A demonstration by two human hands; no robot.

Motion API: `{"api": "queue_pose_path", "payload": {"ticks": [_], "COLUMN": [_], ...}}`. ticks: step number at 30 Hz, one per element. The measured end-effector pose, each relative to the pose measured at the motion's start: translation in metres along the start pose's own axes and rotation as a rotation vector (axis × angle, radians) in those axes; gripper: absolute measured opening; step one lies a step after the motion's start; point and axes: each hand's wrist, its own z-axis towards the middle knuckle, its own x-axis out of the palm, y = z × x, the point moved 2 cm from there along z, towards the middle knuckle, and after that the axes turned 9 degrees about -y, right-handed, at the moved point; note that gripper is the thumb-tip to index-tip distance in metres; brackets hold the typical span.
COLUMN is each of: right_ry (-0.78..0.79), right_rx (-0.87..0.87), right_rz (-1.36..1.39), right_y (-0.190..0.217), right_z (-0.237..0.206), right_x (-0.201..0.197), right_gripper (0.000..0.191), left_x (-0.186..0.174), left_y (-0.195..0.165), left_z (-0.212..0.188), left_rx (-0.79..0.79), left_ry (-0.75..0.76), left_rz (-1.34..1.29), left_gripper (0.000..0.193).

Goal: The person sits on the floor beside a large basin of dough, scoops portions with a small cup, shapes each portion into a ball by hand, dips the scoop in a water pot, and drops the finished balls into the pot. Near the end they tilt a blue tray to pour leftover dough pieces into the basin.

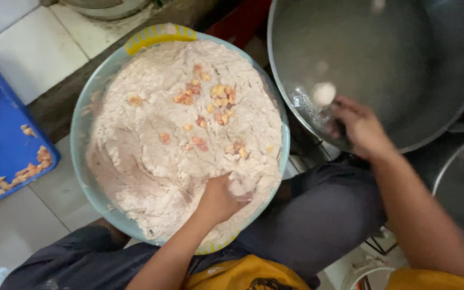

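The left hand (218,201) digs, fingers buried, into lumpy pale dough (183,139) in a round plastic basin (81,134); the right hand (358,126) pinches a small utensil over the wide metal wok (404,59).

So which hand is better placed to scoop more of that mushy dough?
Probably the left hand: it is already dug into the pale dough in the big basin. The right hand is away over the metal wok, beside a small white ball.
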Motion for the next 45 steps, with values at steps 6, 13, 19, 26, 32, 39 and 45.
{"api": "queue_pose_path", "payload": {"ticks": [6,13,19,26,32,39,45], "right_ry": [-0.151,-0.277,0.330,0.481,0.576,0.477,-0.056], "right_rx": [-0.607,-0.471,0.002,-0.205,0.079,-0.121,-0.227], "right_rz": [-1.002,-0.664,-0.364,-0.286,-0.012,0.066,-0.506], "right_y": [0.015,0.005,-0.035,-0.051,-0.073,-0.042,-0.009], "right_z": [0.017,-0.011,-0.083,-0.118,-0.100,-0.038,0.015], "right_x": [-0.002,-0.019,0.034,0.069,0.078,0.024,-0.010], "right_gripper": [0.046,0.042,0.047,0.059,0.050,0.036,0.043], "left_x": [0.006,0.014,0.027,0.025,0.015,-0.001,0.010], "left_y": [-0.018,-0.018,-0.010,-0.012,-0.016,0.010,0.011], "left_z": [0.003,0.009,0.011,0.012,0.007,-0.010,-0.005], "left_rx": [0.316,0.208,0.090,0.117,-0.098,0.019,0.035], "left_ry": [-0.118,-0.277,-0.276,-0.203,-0.003,0.016,0.036], "left_rz": [0.054,-0.070,-0.173,-0.055,0.234,0.227,-0.109], "left_gripper": [0.018,0.020,0.033,0.022,0.049,0.062,0.033]}}
